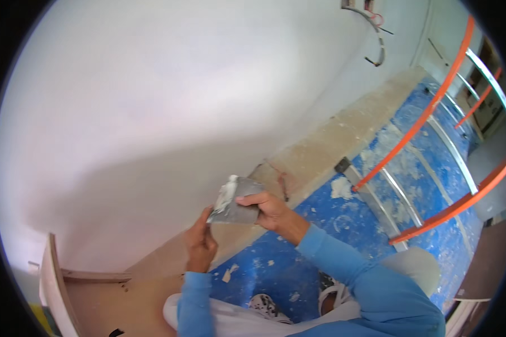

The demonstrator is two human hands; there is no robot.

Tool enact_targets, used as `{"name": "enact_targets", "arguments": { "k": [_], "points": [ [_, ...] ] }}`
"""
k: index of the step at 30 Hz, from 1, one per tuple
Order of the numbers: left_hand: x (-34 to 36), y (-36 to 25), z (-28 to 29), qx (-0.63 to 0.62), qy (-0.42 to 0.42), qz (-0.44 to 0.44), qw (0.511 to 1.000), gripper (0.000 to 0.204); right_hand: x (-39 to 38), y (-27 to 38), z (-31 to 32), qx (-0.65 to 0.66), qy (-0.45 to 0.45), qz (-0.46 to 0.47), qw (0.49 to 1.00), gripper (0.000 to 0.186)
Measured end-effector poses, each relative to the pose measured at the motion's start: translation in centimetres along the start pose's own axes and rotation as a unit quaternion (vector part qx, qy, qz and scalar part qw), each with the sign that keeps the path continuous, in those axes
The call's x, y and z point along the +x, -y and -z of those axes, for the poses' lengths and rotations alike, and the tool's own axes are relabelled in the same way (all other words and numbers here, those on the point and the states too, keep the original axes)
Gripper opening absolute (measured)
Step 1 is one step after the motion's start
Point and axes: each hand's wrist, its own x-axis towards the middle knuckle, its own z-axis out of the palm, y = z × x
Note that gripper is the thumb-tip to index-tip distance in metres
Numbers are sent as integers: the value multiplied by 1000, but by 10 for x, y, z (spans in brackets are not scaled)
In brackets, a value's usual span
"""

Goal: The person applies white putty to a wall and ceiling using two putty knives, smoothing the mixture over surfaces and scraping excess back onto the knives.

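A flat grey metal scraper blade (244,210) is in front of me, close to the white wall. White filler (226,196) is smeared thickly along its left side. My right hand (274,212) grips the blade from the right, thumb lying on top and the other fingers underneath. At the lower left corner of the blade is my left hand (200,242), its fingers curled closed. Whether it pinches that corner or holds the handle of a second tool, I cannot tell.
The white wall (152,95) rises ahead. Blue sheeting (315,247) spotted with white covers the floor. An orange-railed ladder (416,124) lies at the right. Loose cables (379,42) hang from a wall box. A curved wooden board (55,283) stands at the lower left.
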Motion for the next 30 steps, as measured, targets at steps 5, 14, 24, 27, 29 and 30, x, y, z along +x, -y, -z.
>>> {"name": "enact_targets", "arguments": {
  "k": [5, 14, 24, 27, 29, 30],
  "points": [
    [1, 39, 15, 193, 91, -107, 971, 29, 11, 18, -9, 3, 21, 146, 989, 44],
    [15, 39, 81, -569, -46, 253, 781, 26, 27, 34, 144, -101, -307, 350, 879, 27],
    [28, 11, 86, -563, -67, 230, 791, 33, 91, -87, 176, -316, -409, 206, 831, 18],
    [22, 28, 89, -559, -27, 217, 800, 32, 106, -106, 157, -282, -386, 236, 846, 22],
    [19, 34, 90, -551, -42, 221, 803, 32, 115, -110, 150, -288, -393, 218, 846, 21],
    [20, 35, 89, -549, -49, 223, 804, 31, 119, -113, 147, -291, -396, 231, 840, 21]
  ]
}}
